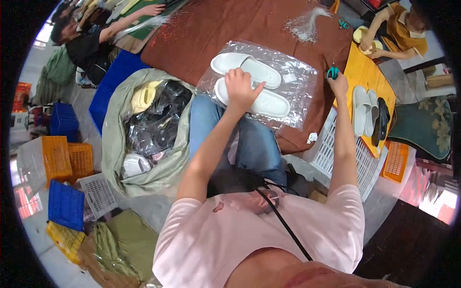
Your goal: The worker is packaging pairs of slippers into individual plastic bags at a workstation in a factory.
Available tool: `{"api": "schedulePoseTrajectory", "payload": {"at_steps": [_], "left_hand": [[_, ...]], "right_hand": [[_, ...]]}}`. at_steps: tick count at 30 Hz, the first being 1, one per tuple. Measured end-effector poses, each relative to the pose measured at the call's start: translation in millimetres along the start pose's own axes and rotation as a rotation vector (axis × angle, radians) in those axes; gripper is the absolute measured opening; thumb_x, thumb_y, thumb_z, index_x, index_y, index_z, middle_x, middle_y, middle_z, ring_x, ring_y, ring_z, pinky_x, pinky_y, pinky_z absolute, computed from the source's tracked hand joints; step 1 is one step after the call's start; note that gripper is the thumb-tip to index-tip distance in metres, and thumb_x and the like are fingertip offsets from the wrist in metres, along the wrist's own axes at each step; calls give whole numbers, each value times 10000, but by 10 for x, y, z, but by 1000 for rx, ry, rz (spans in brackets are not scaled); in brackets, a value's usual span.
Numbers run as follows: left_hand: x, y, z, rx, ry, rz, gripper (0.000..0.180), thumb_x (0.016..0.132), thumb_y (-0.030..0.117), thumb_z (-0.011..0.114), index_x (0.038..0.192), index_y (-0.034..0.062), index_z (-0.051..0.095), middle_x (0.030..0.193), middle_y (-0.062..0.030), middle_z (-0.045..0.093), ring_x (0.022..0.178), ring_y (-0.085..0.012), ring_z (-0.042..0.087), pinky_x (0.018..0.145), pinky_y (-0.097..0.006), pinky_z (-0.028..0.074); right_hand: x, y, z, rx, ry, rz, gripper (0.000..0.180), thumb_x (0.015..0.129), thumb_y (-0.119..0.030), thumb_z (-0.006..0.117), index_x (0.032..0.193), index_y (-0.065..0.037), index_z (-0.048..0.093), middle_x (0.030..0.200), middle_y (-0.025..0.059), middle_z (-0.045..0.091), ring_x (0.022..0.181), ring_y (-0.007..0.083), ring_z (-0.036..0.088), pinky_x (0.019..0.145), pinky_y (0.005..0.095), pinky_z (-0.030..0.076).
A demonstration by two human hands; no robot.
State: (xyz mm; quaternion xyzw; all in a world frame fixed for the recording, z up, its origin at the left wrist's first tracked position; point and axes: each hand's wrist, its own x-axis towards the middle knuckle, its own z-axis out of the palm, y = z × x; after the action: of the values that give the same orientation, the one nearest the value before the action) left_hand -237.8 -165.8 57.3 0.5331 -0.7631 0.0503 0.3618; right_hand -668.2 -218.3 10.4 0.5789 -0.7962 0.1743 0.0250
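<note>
two white slippers (263,72) lie at the left hand (241,90), which rests spread on the nearer, seemingly to steady it; the right hand (339,85) grips teal scissors (332,72), apparently held clear of the plastic (303,93).

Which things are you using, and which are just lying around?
Seemingly in use:
- white slippers, under the left hand
- clear plastic
- teal scissors, at the right hand

Probably just lying around, left side:
- orange baskets
- olive fabric
</note>
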Motion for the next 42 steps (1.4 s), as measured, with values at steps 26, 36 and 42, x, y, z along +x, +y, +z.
{"api": "schedulePoseTrajectory", "payload": {"at_steps": [26, 36, 42], "left_hand": [[-212, 123, 193, -229, 191, -157, 86, 762, 132, 714, 846, 109, 714, 940, -79, 537, 978, -294, 490, 888, -466, 326], [-267, -28, 134, -369, 140, -166, 90, 763, 119, 738, 852, 121, 730, 926, -69, 557, 953, -293, 513, 838, -443, 380], [-239, -201, 4, -410, 193, -137, 152, 834, 83, 677, 977, 37, 700, 971, -170, 607, 927, -345, 569, 830, -452, 450]], "right_hand": [[-717, -1866, -443, 842, -1133, -108, 406, 916, -477, 697, 860, -79, 638, 627, -29, 564, 512, 66, 524, 483, 237, 372], [-612, -1158, -254, 807, -463, -46, 319, 937, -336, 666, 947, -19, 698, 736, 72, 680, 592, 158, 629, 556, 312, 490], [-462, -255, -29, 32, -5, 95, 448, 877, -413, 657, 945, 29, 647, 937, 278, 696, 916, 449, 671, 798, 524, 525]]}}
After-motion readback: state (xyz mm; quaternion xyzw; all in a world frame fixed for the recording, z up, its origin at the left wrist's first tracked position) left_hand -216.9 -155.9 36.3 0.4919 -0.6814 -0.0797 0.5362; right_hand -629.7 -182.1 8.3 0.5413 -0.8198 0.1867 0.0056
